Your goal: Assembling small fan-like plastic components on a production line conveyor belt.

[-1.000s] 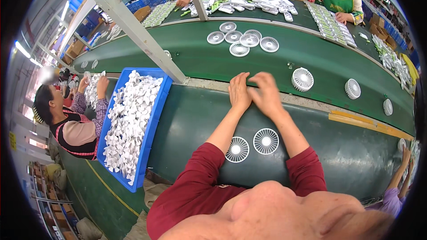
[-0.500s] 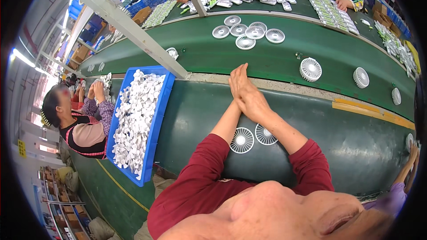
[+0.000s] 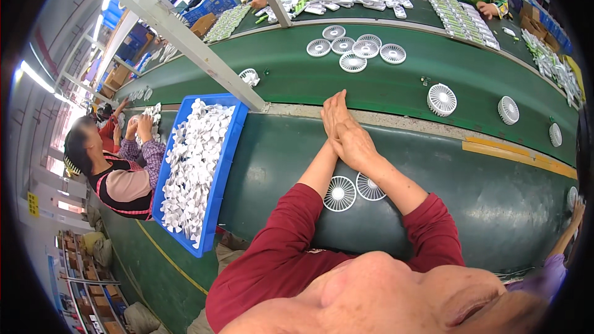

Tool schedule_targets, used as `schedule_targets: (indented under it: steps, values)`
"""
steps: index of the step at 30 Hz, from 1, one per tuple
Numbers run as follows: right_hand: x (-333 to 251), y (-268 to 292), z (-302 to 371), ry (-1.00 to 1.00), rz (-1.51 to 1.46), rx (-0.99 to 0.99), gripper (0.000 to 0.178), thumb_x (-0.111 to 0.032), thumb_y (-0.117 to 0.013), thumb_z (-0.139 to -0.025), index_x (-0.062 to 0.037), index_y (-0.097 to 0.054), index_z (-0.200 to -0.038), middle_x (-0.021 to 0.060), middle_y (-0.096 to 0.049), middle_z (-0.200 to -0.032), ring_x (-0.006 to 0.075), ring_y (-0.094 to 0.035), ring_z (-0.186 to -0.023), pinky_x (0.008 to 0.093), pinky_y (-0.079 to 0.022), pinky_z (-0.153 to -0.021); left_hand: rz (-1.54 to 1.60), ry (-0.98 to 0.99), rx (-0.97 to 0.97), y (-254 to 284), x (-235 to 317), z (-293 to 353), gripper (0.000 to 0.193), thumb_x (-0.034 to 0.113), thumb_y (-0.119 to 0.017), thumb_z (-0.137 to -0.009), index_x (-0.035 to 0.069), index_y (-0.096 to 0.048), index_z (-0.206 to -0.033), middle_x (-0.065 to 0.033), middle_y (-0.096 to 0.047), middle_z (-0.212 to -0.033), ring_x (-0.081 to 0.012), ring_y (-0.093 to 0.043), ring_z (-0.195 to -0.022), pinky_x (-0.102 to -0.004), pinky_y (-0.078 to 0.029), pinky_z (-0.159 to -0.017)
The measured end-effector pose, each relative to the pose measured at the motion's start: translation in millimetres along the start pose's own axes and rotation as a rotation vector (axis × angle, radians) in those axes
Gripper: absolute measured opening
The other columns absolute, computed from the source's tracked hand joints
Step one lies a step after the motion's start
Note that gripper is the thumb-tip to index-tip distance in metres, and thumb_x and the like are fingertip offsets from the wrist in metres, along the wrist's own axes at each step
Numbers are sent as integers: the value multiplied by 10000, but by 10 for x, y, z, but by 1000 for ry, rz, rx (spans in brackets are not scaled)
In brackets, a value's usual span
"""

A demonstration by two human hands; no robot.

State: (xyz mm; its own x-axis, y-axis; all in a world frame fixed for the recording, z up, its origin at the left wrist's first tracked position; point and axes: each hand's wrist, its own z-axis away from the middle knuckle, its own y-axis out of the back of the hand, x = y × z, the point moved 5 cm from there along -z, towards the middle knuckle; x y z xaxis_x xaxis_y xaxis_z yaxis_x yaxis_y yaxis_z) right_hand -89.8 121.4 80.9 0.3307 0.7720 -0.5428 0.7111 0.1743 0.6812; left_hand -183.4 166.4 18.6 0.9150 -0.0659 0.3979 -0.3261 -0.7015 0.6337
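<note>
My left hand rests at the near edge of the green belt, fingers stretched forward and holding nothing. Across it lies my right hand, fingers flat over the left hand and wrist, also without any object. Both forearms, in dark red sleeves, cross above the dark green worktop. Between them on the worktop lie two white round fan grilles: one fully visible, the other partly hidden by my right forearm.
A blue tray of small white fan blades stands left, beside a seated person. The green belt carries several white grilles and rounded fan heads. A grey post slants over it. Co-workers sit across and at right.
The grilles and fan heads on the belt have moved a little to the right. My hands stay crossed in the same pose. The view has shifted slightly.
</note>
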Motion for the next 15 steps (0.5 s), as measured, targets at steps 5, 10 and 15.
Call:
schedule_targets:
  steps: [5, 10, 15]
  values:
    - [36, 193, -32, -71, 0, 128, 479, -110, -710, -780, 48, -507, -1183, 219, -540, -1045, 416, -573, -955, 465, -490, -836, -20, 0, -37, -37, -23, -23, 555, 203, -562, -850, 120, -481, -1393, -73, -561, -1286, -295, -480, -1193, -455, -386, -973]
    - [10, 200, 1, -189, -119, 73, 647, -138, -714, -777, 49, -439, -1332, 296, -603, -1063, 438, -616, -941, 484, -511, -773, -31, 69, -114, -81, -62, 2, 544, 199, -562, -867, 125, -466, -1398, -72, -541, -1320, -297, -452, -1228, -459, -360, -1001]
    - [72, 100, 26, -159, -2, 3, 630, -144, -718, -782, 56, -444, -1312, 264, -599, -1032, 426, -600, -939, 474, -500, -817, -10, 140, -169, -73, -59, -16, 606, 174, -603, -841, 135, -429, -1421, -63, -485, -1408, -284, -410, -1295, -454, -328, -1049]
